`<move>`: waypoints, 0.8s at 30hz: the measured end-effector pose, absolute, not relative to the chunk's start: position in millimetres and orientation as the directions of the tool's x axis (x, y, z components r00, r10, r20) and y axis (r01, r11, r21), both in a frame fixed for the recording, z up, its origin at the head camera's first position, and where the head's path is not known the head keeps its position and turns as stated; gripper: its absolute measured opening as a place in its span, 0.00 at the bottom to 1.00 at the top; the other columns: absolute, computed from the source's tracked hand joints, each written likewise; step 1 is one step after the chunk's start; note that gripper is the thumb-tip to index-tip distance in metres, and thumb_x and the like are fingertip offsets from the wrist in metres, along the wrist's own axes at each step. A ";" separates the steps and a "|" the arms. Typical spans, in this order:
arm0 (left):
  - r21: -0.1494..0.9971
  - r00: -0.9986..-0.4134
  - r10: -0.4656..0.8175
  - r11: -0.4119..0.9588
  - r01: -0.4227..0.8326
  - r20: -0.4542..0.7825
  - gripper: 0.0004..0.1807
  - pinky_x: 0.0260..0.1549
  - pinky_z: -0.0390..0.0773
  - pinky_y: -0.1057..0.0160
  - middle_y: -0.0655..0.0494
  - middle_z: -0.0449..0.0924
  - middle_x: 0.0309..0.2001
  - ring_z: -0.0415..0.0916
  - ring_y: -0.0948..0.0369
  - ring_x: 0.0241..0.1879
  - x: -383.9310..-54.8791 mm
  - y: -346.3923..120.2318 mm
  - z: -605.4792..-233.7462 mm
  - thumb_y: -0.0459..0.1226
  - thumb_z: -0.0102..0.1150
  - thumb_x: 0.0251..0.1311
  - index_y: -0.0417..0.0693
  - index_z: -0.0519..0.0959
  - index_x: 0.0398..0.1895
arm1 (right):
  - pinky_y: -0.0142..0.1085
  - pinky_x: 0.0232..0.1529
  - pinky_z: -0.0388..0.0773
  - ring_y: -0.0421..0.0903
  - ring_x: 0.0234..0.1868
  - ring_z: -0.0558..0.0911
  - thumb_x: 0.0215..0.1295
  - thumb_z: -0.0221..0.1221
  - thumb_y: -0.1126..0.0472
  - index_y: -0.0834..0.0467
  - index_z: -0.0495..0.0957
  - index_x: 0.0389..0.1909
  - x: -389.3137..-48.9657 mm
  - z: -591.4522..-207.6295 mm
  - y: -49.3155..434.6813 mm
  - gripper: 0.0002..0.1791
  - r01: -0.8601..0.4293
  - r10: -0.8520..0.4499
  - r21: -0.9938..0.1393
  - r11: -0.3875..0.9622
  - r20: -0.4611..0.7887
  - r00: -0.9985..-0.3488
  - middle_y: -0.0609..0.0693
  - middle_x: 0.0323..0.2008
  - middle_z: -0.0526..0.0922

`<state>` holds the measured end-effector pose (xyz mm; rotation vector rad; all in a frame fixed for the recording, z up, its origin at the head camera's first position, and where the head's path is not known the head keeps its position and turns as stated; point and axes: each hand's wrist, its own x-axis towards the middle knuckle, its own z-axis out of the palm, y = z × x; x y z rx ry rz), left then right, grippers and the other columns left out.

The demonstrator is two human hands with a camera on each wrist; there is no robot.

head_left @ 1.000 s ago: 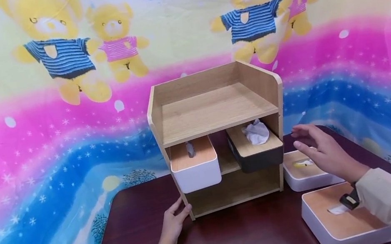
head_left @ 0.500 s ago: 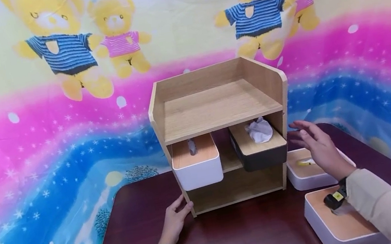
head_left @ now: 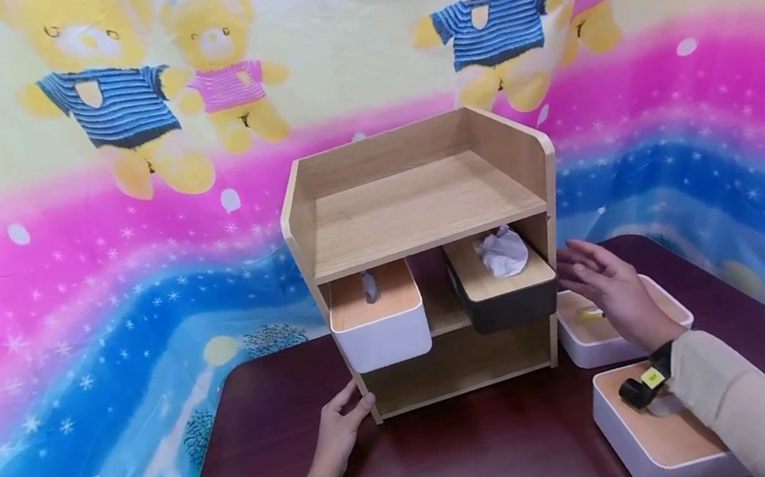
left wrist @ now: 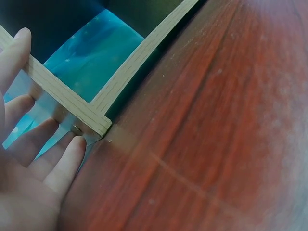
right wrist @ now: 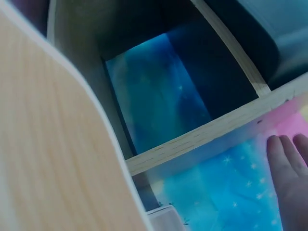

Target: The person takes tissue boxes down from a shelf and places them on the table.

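A wooden desk shelf (head_left: 386, 213) stands on the dark table. At its lower left corner, my left hand (head_left: 340, 430) holds the side panel (left wrist: 67, 91), thumb across the front edge and fingertips on the outer face. My right hand (head_left: 617, 294) has its fingers straight, tips right at the shelf's right side panel (head_left: 553, 246). On the middle level, a white tissue box (head_left: 382, 337) with a wooden lid juts out at the left. A black tissue box (head_left: 514, 305) with a white tissue (head_left: 503, 252) poking out sits at the right.
Beyond my right hand lies a white tissue box (head_left: 667, 303) with a wooden lid. Nearer, under my right forearm, stands another white tissue box (head_left: 627, 433). A curtain (head_left: 357, 69) printed with bears hangs close behind the table (head_left: 490, 461).
My right hand has moved left, from short of the shelf to its right side panel. My left hand stays at the lower left corner. The view has shifted slightly.
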<state>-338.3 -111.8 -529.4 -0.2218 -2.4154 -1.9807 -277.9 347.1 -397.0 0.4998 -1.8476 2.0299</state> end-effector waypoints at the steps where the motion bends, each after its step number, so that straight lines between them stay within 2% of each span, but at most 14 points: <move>1: 0.976 -0.990 0.102 0.184 0.115 0.098 0.41 0.64 0.56 0.38 0.44 0.66 0.68 0.54 0.45 0.70 -338.2 -112.0 -529.6 0.55 0.68 0.54 0.44 0.69 0.68 | 0.33 0.54 0.74 0.38 0.58 0.76 0.76 0.47 0.62 0.64 0.51 0.74 -278.8 -398.4 347.6 0.30 -0.479 0.007 -0.873 -0.093 0.480 -0.877 0.48 0.62 0.71; 5: 0.978 -0.989 0.106 0.169 0.122 0.105 0.40 0.64 0.56 0.39 0.44 0.67 0.67 0.54 0.45 0.70 -337.7 -111.7 -528.8 0.53 0.68 0.55 0.43 0.70 0.68 | 0.33 0.53 0.74 0.37 0.57 0.76 0.76 0.48 0.64 0.68 0.48 0.74 -279.6 -402.8 349.4 0.32 -0.478 -0.026 -0.875 -0.077 0.481 -0.876 0.46 0.60 0.72; 8: 0.977 -0.988 0.112 0.168 0.128 0.110 0.39 0.64 0.57 0.39 0.44 0.67 0.67 0.55 0.45 0.70 -337.9 -111.9 -529.0 0.52 0.68 0.56 0.43 0.70 0.68 | 0.34 0.54 0.74 0.37 0.58 0.76 0.76 0.48 0.63 0.68 0.49 0.74 -278.9 -404.9 349.3 0.32 -0.472 -0.043 -0.880 -0.050 0.474 -0.880 0.49 0.63 0.70; 13: 0.978 -0.989 0.111 0.172 0.118 0.100 0.40 0.63 0.57 0.39 0.43 0.67 0.67 0.55 0.45 0.70 -338.2 -111.0 -529.7 0.52 0.68 0.56 0.43 0.69 0.68 | 0.38 0.55 0.74 0.36 0.59 0.75 0.76 0.49 0.60 0.65 0.51 0.75 -279.6 -405.8 348.9 0.32 -0.442 -0.060 -0.897 0.010 0.440 -0.896 0.61 0.70 0.62; 17: 0.980 -0.990 0.108 0.166 0.113 0.096 0.41 0.63 0.58 0.39 0.43 0.66 0.67 0.55 0.45 0.70 -339.3 -110.2 -528.5 0.54 0.68 0.54 0.44 0.69 0.69 | 0.37 0.53 0.75 0.34 0.58 0.74 0.74 0.52 0.59 0.64 0.52 0.75 -283.3 -406.9 349.0 0.34 -0.396 -0.032 -0.911 0.113 0.395 -0.918 0.68 0.70 0.58; 20: 0.981 -0.991 0.100 0.162 0.110 0.094 0.42 0.64 0.57 0.39 0.45 0.67 0.67 0.55 0.46 0.70 -340.1 -109.8 -526.7 0.54 0.69 0.54 0.45 0.69 0.69 | 0.35 0.52 0.76 0.40 0.61 0.73 0.73 0.54 0.60 0.63 0.52 0.75 -286.1 -407.8 348.9 0.34 -0.349 -0.019 -0.919 0.184 0.351 -0.936 0.69 0.69 0.59; 24: 0.978 -0.991 0.102 0.177 0.108 0.091 0.42 0.64 0.55 0.38 0.44 0.67 0.67 0.54 0.46 0.70 -341.0 -109.1 -526.3 0.54 0.69 0.54 0.44 0.69 0.69 | 0.30 0.51 0.75 0.58 0.68 0.64 0.71 0.56 0.61 0.62 0.49 0.76 -286.6 -407.6 349.5 0.38 -0.289 -0.025 -0.932 0.220 0.291 -0.956 0.67 0.70 0.59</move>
